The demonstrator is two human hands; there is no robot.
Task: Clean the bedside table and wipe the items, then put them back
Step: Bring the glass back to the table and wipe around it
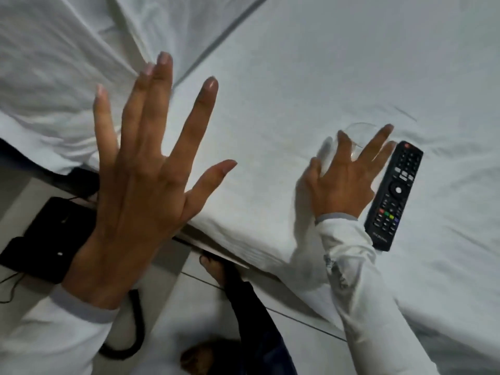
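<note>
My left hand [143,185] is raised close to the camera, fingers spread wide, holding nothing. My right hand [343,180] reaches onto the white bed [297,77] and lies over a clear drinking glass [357,136], fingers spread around its top. A black remote control [392,196] lies on the sheet just right of that hand, buttons up. A black telephone [48,236] sits on the pale bedside table [16,190] at lower left, partly hidden by my left wrist.
A black coiled cord [135,331] hangs from the phone side over the tiled floor [189,307]. A rumpled white pillow [54,77] lies at the upper left. My foot [213,266] and dark trouser leg stand by the bed edge.
</note>
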